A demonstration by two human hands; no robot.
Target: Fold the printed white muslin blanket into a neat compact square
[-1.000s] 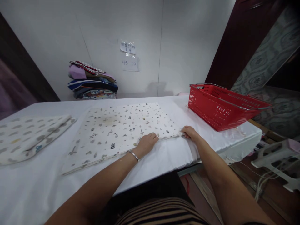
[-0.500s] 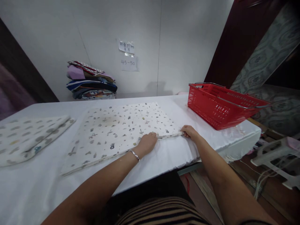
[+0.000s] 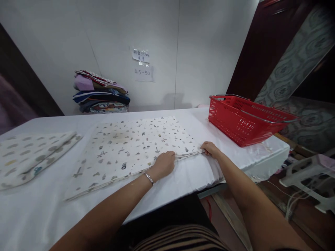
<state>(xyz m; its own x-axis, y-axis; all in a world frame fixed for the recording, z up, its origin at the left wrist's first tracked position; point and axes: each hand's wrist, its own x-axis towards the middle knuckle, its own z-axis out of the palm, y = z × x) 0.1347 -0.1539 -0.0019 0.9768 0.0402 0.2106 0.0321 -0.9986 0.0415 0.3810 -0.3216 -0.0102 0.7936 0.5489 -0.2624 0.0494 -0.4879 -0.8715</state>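
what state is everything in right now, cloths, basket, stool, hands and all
printed cloth: spread flat, layered at near edge
left hand: on its near edge
right hand: pinching near its right corner
spotted cloth: folded over
fabric pile: stacked
red basket: upright, handles down
stool: upright, partly cut off
number sign: stuck to wall

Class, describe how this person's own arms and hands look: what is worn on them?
The left hand and right hand are ungloved; the left forearm and right forearm are sleeveless. A silver-coloured bracelet circles the left wrist; none shows on the right. Between the arms, a black-and-tan striped top shows.
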